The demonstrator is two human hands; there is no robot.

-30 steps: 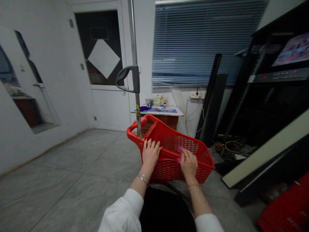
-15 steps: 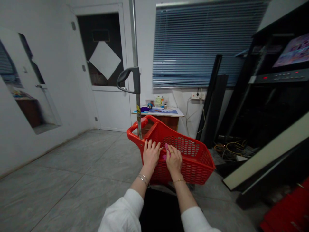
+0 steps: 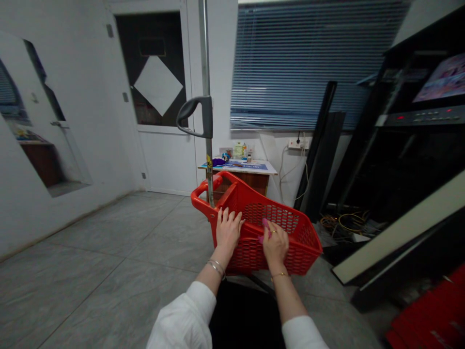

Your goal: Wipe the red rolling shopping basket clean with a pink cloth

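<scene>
A red plastic shopping cart (image 3: 247, 194) with perforated walls stands in front of me. My left hand (image 3: 228, 230) lies on the near rim at its handle end, with the fingers stretched out and a little apart. Farther along the same rim, my right hand (image 3: 276, 244) is closed around a pink cloth (image 3: 266, 224) and presses it against the edge. Only small bits of the cloth show beside the fingers; my palm covers the rest.
A metal pole (image 3: 205, 58) with a grey handle (image 3: 207, 118) rises by the cart's handle. Behind stands a small table (image 3: 269, 167) with bottles and a purple cloth (image 3: 219, 162). Dark panels (image 3: 329, 160), tangled cables (image 3: 348, 223) and a leaning pale board (image 3: 399, 228) are at right.
My right hand has slid to the right along the near rim with the pink cloth. My left hand has stayed in place on the cart.
</scene>
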